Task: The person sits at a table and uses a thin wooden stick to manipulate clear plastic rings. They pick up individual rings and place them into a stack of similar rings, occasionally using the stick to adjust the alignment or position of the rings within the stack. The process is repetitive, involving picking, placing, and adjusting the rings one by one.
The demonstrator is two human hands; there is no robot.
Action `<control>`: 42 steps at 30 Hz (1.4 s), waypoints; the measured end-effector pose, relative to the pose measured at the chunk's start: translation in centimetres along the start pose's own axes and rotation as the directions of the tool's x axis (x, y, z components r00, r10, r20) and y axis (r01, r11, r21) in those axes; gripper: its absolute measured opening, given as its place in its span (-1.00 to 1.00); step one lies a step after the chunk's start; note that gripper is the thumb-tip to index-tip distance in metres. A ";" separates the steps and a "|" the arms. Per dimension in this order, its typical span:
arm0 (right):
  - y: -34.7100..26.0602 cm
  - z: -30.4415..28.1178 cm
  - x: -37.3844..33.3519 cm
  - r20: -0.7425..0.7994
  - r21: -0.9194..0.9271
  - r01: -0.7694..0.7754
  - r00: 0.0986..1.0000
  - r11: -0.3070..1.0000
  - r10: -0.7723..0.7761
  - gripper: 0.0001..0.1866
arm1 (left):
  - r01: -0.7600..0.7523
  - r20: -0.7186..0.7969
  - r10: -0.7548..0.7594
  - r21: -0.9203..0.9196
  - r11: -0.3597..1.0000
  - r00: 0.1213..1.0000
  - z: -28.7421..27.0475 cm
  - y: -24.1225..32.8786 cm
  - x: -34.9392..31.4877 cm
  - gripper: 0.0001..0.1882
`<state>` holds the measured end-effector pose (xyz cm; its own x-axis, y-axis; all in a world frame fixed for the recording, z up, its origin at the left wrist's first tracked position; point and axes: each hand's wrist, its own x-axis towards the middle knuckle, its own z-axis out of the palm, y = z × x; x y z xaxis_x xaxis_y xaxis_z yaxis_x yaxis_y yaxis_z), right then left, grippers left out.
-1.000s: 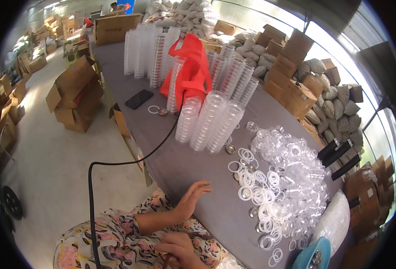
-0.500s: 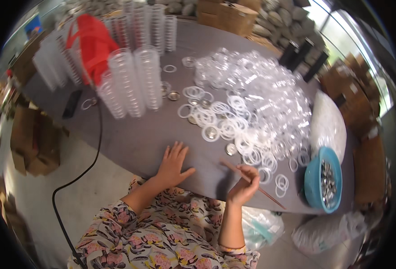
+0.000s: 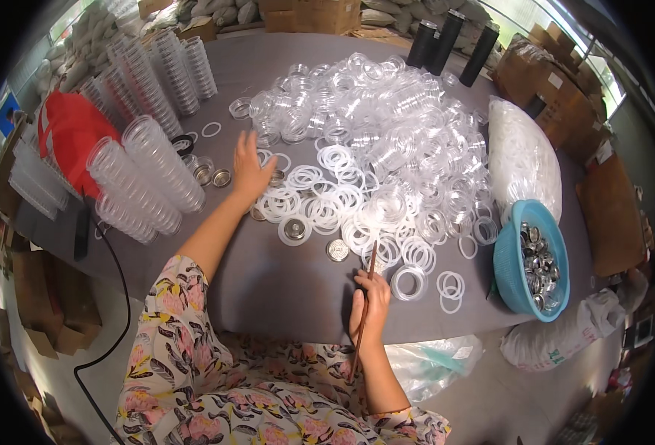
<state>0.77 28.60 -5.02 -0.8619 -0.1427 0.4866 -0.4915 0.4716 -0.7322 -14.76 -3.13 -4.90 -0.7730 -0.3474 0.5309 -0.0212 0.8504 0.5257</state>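
My left hand (image 3: 252, 172) reaches over the left edge of the flat white rings (image 3: 329, 211), its fingers stretched out and apart. It is close to a small silver metal cap (image 3: 276, 178); whether it touches anything is hard to see. My right hand (image 3: 370, 308) is closed around a thin brown stick (image 3: 372, 259), whose upper end points at the rings. Another silver cap (image 3: 338, 251) lies on the table in front of the right hand, and one more cap (image 3: 295, 228) sits inside a white ring. Behind the rings rises a heap of clear plastic ring-shaped pieces (image 3: 409, 144).
Stacked clear plastic cups (image 3: 131, 178) stand at the left of the grey table (image 3: 260, 297), beside a red bag (image 3: 75, 137) and a black cable (image 3: 123, 285). A blue basket of silver caps (image 3: 505, 259) and a full plastic bag (image 3: 524, 163) are at right. Black cylinders (image 3: 446, 44) stand behind.
My left hand has moved from the table's near edge forward to the rings. The right hand has shifted slightly left, and its stick now stands more upright. The view has turned too.
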 end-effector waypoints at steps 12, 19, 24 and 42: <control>0.1 -0.3 0.2 0.005 0.023 -0.062 0.998 0.998 0.062 -0.82 | 0.162 -0.013 -0.165 -0.124 0.979 0.986 2.0 -7.3 10.3 -0.42; -0.4 -0.4 0.4 0.025 0.009 -0.088 0.996 0.996 0.088 -0.82 | 0.285 -0.009 -0.296 -0.235 0.929 0.955 2.4 -11.1 12.0 -0.49; -0.2 -0.3 0.2 0.055 0.014 -0.097 0.994 0.995 0.096 -0.81 | 0.238 0.010 -0.238 -0.013 0.971 0.971 3.6 -14.8 13.9 -0.50; 0.7 0.8 -1.1 0.012 0.146 -0.082 0.997 0.986 0.081 -0.69 | 0.244 0.275 -0.271 0.130 0.961 0.922 0.1 -5.7 4.2 -0.34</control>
<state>1.29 28.41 -6.43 -0.9002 -0.1148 0.4201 -0.4325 0.3490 -0.8313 -17.98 -9.45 -5.74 -0.8818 -0.4422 0.1639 -0.2913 0.7840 0.5482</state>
